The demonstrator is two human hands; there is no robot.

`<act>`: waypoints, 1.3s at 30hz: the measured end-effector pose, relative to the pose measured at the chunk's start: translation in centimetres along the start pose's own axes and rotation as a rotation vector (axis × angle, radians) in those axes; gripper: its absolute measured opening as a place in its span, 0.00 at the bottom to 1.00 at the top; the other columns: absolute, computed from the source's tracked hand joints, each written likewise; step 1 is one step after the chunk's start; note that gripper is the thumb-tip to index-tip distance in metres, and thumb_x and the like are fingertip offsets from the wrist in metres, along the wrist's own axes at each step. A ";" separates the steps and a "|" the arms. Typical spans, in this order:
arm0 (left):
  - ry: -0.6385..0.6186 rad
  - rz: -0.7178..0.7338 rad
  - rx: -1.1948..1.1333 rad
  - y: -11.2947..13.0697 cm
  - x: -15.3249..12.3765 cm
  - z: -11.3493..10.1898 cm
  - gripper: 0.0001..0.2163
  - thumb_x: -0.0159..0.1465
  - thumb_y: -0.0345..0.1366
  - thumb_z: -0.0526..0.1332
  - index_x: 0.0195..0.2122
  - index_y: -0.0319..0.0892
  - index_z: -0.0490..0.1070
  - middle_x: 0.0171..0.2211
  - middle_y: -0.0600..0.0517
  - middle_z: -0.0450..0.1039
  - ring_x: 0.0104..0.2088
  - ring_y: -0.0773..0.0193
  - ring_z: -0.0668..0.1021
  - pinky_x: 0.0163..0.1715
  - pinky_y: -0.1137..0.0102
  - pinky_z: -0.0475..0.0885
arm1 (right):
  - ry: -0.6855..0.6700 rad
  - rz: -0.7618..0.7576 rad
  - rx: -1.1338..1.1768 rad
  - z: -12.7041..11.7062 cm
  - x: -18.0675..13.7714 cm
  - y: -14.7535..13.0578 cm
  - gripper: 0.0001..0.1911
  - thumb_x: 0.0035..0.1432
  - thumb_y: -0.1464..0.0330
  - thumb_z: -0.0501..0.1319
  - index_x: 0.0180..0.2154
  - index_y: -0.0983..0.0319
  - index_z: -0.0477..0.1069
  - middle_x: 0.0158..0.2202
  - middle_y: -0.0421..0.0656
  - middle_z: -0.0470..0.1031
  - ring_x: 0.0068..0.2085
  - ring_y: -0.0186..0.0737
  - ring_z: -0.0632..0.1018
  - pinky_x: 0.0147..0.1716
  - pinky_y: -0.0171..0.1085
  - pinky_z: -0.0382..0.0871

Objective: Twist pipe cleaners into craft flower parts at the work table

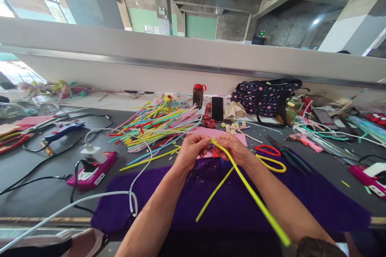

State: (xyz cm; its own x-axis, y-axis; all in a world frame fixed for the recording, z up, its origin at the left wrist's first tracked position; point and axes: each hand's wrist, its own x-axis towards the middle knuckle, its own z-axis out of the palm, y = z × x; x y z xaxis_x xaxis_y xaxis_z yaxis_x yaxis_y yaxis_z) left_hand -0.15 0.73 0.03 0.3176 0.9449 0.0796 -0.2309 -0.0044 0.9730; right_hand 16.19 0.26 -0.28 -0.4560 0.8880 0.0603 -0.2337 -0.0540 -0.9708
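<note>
my left hand [192,150] and right hand [237,148] pinch a yellow fuzzy stem [246,182] between them, its length slanting down beside my right forearm [279,194].

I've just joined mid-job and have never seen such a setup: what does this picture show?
There is no machine here: you see a person's bare left hand and right hand. The single picture comes from a camera worn on that person's head, looking forward and down. Both hands pinch a yellow strand; another yellow length shows beneath, and whether they join is hidden. A purple cloth covers part of the dark table. Beyond the hands lies a pile of colored strands, near a bottle and a phone. Scissors and pliers lie to the right.
</note>
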 end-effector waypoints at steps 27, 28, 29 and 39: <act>0.006 -0.058 -0.072 -0.7 0.4 -0.1 0.14 0.49 0.41 0.64 0.32 0.37 0.73 0.24 0.53 0.70 0.17 0.75 0.69 0.13 0.80 0.60 | 0.327 -0.082 -0.347 1.3 0.0 -0.1 0.07 0.48 0.66 0.58 0.23 0.64 0.67 0.13 0.34 0.62 0.14 0.27 0.61 0.13 0.28 0.51; 0.002 -0.062 -0.065 -0.7 0.4 0.0 0.14 0.48 0.40 0.65 0.33 0.38 0.73 0.24 0.53 0.70 0.18 0.75 0.69 0.14 0.80 0.59 | 0.320 -0.075 -0.321 1.3 0.0 0.0 0.08 0.48 0.66 0.58 0.23 0.64 0.67 0.13 0.34 0.62 0.14 0.26 0.61 0.13 0.28 0.51; 0.004 -0.063 -0.055 -0.7 0.3 0.0 0.14 0.47 0.40 0.66 0.33 0.38 0.74 0.24 0.54 0.70 0.17 0.76 0.68 0.14 0.80 0.59 | 0.311 -0.070 -0.304 1.3 0.0 0.0 0.08 0.48 0.66 0.58 0.23 0.64 0.67 0.13 0.35 0.63 0.14 0.26 0.61 0.13 0.28 0.51; 0.045 -0.039 -0.035 -0.7 0.4 -0.2 0.12 0.47 0.41 0.66 0.29 0.38 0.72 0.19 0.55 0.68 0.16 0.76 0.66 0.14 0.80 0.56 | 0.256 -0.106 -0.333 1.6 -0.1 0.2 0.08 0.49 0.66 0.58 0.28 0.65 0.70 0.16 0.35 0.65 0.15 0.26 0.62 0.13 0.27 0.53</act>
State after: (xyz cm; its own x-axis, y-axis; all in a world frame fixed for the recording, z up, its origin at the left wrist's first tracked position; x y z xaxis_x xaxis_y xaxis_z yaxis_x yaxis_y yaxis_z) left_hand -0.02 1.17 -0.69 0.2855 0.9579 0.0312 -0.2513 0.0434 0.9669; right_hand 14.77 -0.59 -0.12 -0.2068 0.9676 0.1447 0.0411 0.1564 -0.9868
